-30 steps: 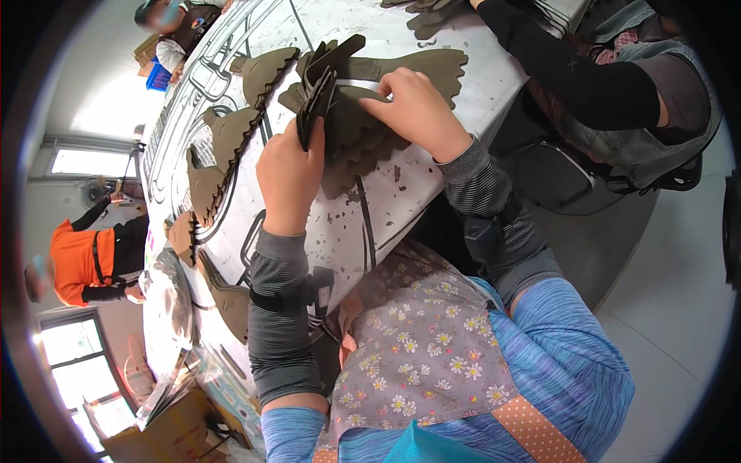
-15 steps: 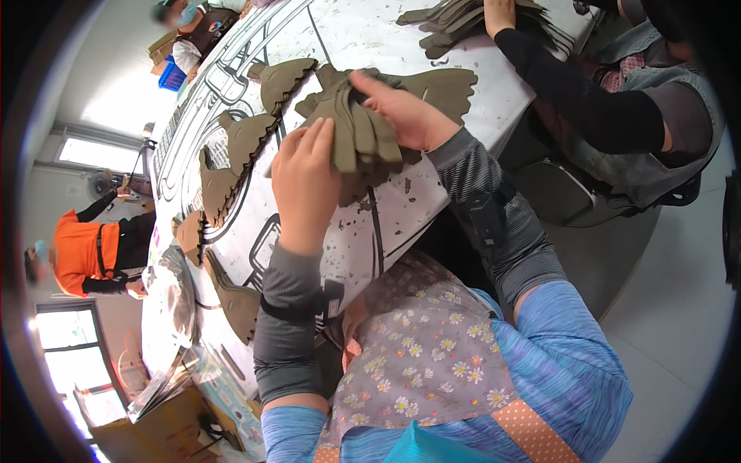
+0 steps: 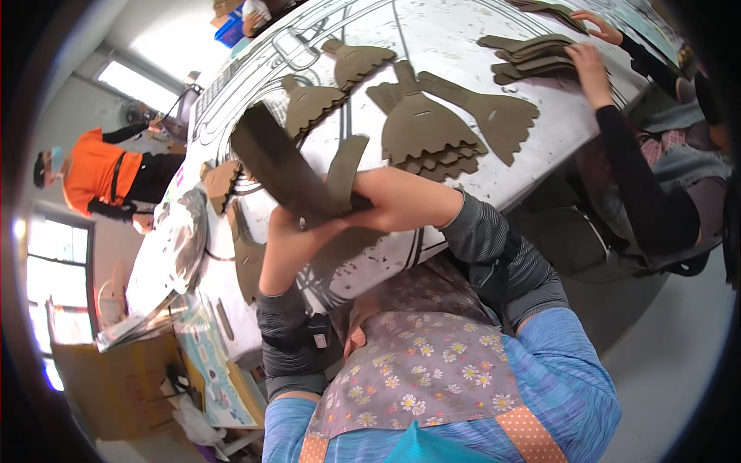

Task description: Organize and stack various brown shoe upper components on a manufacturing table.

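An olive-brown sheet piece (image 3: 282,158) is bent up between my hands, one broad flap rising left and a narrower end to the right. My left hand (image 3: 297,235) grips its lower part, and my right hand (image 3: 401,202) closes on it from the other side; some fingers are hidden behind the piece. Just beyond my hands lies a pile of fan-shaped olive pieces (image 3: 424,127) with scalloped edges and short slits. Another fan-shaped piece (image 3: 502,112) rests to its right.
More scalloped pieces (image 3: 312,106) lie along the white, line-drawn table (image 3: 455,31). At right, a co-worker's hand (image 3: 590,73) rests on a stack of olive pieces (image 3: 532,58). A plastic bag (image 3: 184,231) sits at the left edge. A person in orange (image 3: 104,174) stands beyond.
My hands have come nearer and left, away from the pile. The bundle of strips between them gives way to a bent piece with a raised flap. The view has shifted.
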Tool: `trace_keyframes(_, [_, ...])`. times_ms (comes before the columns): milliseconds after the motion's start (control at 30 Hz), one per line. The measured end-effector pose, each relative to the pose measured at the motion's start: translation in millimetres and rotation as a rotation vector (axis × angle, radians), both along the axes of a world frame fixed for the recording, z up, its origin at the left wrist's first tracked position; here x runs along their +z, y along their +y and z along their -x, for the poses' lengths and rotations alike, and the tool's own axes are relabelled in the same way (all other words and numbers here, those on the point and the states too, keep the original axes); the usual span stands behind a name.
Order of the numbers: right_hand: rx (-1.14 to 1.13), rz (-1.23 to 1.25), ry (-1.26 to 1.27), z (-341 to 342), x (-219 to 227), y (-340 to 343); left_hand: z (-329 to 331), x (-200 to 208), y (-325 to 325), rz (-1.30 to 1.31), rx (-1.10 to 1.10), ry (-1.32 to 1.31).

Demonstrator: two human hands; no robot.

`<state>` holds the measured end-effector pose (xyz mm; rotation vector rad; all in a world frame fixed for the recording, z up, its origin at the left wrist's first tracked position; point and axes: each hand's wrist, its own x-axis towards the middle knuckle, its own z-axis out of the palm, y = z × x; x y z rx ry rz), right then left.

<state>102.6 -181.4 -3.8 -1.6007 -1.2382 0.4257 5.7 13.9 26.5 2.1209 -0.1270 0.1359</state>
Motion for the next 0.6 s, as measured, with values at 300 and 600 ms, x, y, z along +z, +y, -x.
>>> trace_keyframes(300, [-0.272, -0.161, -0.529, 30.4, -12.6, 37.0, 14.0, -32.4, -15.0, 0.892, 0.004, -0.119])
trace_keyframes(600, [-0.178, -0.319, -0.417, 36.3, 14.7, 20.0, 23.4, -30.0, -25.3, 1.115, 0.125, 0.050])
